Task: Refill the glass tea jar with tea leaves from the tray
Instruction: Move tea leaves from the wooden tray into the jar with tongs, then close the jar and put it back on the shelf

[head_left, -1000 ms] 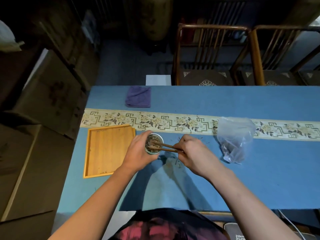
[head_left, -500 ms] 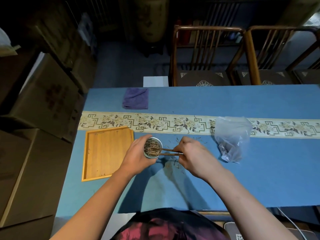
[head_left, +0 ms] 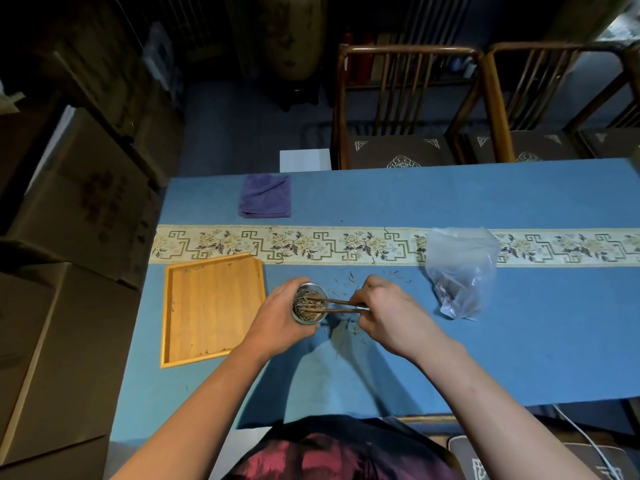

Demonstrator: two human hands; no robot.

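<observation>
While the left hand point(head_left: 277, 320) wraps around the jar point(head_left: 309, 304) on the counter point(head_left: 519, 341), the right hand point(head_left: 388, 310) pinches chopsticks point(head_left: 341, 305) whose tips sit in the jar's leaves point(head_left: 306, 303). Left of the jar lies the tray point(head_left: 211, 306); right of it, beyond scattered leaves, a bag point(head_left: 460, 271).

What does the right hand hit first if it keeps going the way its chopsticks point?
Probably the tea leaves in the glass jar; the right hand aims its chopsticks left, tips already there. Depth unclear.
</observation>
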